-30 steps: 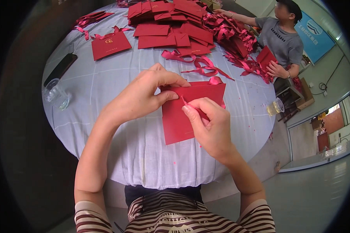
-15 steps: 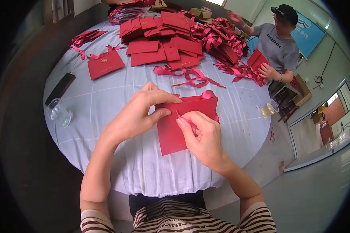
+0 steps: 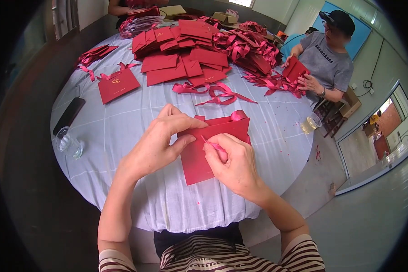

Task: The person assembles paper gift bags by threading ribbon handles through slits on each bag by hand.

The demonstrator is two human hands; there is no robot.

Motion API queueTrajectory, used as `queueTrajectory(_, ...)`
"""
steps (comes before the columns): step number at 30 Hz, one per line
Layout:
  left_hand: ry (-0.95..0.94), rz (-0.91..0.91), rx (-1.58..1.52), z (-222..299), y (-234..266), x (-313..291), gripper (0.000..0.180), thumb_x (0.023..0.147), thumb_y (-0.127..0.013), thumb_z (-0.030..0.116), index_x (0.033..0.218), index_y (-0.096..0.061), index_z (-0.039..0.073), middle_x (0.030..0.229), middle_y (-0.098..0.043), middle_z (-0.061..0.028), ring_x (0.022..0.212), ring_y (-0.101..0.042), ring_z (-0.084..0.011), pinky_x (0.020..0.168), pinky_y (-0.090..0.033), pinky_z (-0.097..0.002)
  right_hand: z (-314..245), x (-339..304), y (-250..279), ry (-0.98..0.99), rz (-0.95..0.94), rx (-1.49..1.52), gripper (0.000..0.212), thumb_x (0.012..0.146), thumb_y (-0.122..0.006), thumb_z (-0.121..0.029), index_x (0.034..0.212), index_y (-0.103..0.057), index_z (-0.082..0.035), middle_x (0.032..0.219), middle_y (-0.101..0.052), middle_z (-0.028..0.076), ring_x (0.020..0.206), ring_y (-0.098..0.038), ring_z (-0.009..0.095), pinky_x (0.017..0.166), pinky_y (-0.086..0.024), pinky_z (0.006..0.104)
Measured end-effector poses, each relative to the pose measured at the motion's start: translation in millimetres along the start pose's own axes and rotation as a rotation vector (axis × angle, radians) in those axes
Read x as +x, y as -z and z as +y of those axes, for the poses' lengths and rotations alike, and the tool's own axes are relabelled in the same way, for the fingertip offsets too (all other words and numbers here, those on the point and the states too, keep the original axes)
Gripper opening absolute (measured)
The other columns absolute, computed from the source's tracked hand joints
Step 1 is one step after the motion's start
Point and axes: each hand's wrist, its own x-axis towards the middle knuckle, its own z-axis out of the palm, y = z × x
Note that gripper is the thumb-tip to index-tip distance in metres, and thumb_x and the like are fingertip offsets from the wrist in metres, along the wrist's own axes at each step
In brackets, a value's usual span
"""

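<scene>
A red paper gift bag [image 3: 196, 167] lies flat on the table in front of me. My left hand [image 3: 161, 136] pinches its upper left edge between thumb and fingers. Over the bag's right side, my right hand [image 3: 233, 161] is closed on a dark pink ribbon [image 3: 221, 153], whose pointed end sticks out past thumb and forefinger near the bag's upper edge. A loop of the same ribbon bulges from the bag's top right corner. Whether the ribbon end passes through a hole is hidden by my fingers.
Loose ribbons [image 3: 222, 94] lie beyond the bag. A big heap of red bags [image 3: 167, 63] fills the far side, with one ribboned bag [image 3: 119, 86] at left. A phone [image 3: 69, 115] and plastic cups [image 3: 69, 143] [image 3: 311, 123] stand near the edges. A co-worker [image 3: 328, 59] handles a bag at right.
My view has shifted slightly, and both hands stay at the bag with the ribbon end close to its upper edge. The co-worker's raised hand has come down to their bag.
</scene>
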Motion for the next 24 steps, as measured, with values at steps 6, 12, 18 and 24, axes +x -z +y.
queueTrajectory(6, -0.012, -0.01, 0.007, 3.0, 0.5, -0.1, 0.033, 0.075, -0.066, -0.003, 0.107, -0.066, 0.005, 0.085, -0.063, -0.0068, 0.085, -0.048, -0.0228, 0.079, -0.043, -0.033, -0.1, -3.0, -0.7, 0.1, 0.025, -0.043, 0.01, 0.084, -0.064, -0.008, 0.088, -0.061, 0.0, 0.069, -0.057, 0.011, 0.048, -0.05, 0.02, 0.047, -0.04, 0.0329)
queueTrajectory(12, -0.03, 0.032, 0.007, 5.5, -3.5, -1.4, 0.033, 0.073, -0.068, -0.004, 0.105, -0.068, 0.006, 0.082, -0.063, -0.0054, 0.082, -0.048, -0.0214, 0.076, -0.044, -0.032, -2.1, -3.9, -0.2, 0.2, 0.044, -0.136, 0.009, 0.085, -0.061, -0.009, 0.084, -0.059, -0.001, 0.069, -0.057, 0.013, 0.054, -0.056, 0.029, 0.049, -0.043, 0.0379)
queueTrajectory(18, -0.084, 0.057, 0.045, 12.0, -9.1, -2.2, 0.033, 0.072, -0.068, -0.005, 0.103, -0.067, 0.005, 0.082, -0.062, -0.0051, 0.082, -0.048, -0.0227, 0.075, -0.044, -0.0324, -7.5, -3.6, 5.1, 0.235, 0.043, -0.212, 0.011, 0.082, -0.061, -0.006, 0.075, -0.053, -0.002, 0.064, -0.056, 0.012, 0.055, -0.057, 0.031, 0.048, -0.044, 0.0399)
queueTrajectory(24, -0.154, 0.057, 0.089, 19.6, -9.7, -5.1, 0.036, 0.068, -0.064, -0.008, 0.103, -0.063, 0.003, 0.082, -0.059, -0.0077, 0.082, -0.047, -0.0259, 0.076, -0.043, -0.0343, -13.9, -4.5, 7.9, 0.252, 0.057, -0.265, 0.016, 0.078, -0.062, -0.006, 0.068, -0.049, -0.003, 0.061, -0.054, 0.011, 0.054, -0.057, 0.029, 0.047, -0.043, 0.04)
